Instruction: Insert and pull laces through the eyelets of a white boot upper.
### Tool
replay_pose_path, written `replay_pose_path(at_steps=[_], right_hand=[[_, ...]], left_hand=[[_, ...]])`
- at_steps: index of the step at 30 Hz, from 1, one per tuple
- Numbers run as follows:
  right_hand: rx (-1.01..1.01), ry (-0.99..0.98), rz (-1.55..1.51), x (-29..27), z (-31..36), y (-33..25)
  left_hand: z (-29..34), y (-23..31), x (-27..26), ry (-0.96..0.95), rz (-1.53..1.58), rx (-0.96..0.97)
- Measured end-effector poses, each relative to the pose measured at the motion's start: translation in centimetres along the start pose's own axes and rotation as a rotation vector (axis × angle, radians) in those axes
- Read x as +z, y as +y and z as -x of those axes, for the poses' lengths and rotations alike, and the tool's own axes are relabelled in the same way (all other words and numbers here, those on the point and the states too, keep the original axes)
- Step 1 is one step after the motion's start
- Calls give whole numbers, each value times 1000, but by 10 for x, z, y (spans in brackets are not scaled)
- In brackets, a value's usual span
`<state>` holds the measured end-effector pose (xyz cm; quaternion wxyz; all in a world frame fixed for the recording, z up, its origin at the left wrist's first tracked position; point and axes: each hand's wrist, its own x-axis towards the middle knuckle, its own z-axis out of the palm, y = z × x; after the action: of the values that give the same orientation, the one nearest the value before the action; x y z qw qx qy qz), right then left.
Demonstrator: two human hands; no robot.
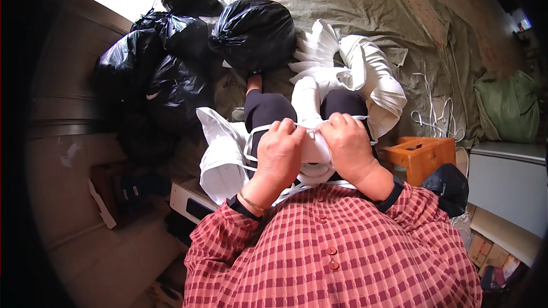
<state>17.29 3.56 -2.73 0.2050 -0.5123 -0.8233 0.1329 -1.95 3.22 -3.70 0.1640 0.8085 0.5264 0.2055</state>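
Note:
Between my knees stands a bundle of white, cloth-like pieces, with a rounded end nearest my belly. A thin white cord runs across it. My left hand is closed on the cord at the bundle's left side, and a loop hangs beside the wrist. My right hand is closed on the cord at the right side, its end sticking out past the knuckles. Both fists sit close together on top of the bundle, hiding the cord between the fingers.
A curved stack of nested white pieces lies beyond my right knee; another white stack lies by my left. Black plastic bags are piled ahead and left. Loose white cords and a wooden stool are at right.

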Motion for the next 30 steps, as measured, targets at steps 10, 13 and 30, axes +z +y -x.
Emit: replay_pose_path(at_steps=[10,13,30], right_hand=[[564,40,-1688,-55,-8,41],[841,38,-1774,-26,4,45],[120,-52,-370,-4,18,3]], left_hand=[[-2,24,-35,174,1392,-276],[7,23,-18,143,557,13],[19,21,11,96,-201,-11]])
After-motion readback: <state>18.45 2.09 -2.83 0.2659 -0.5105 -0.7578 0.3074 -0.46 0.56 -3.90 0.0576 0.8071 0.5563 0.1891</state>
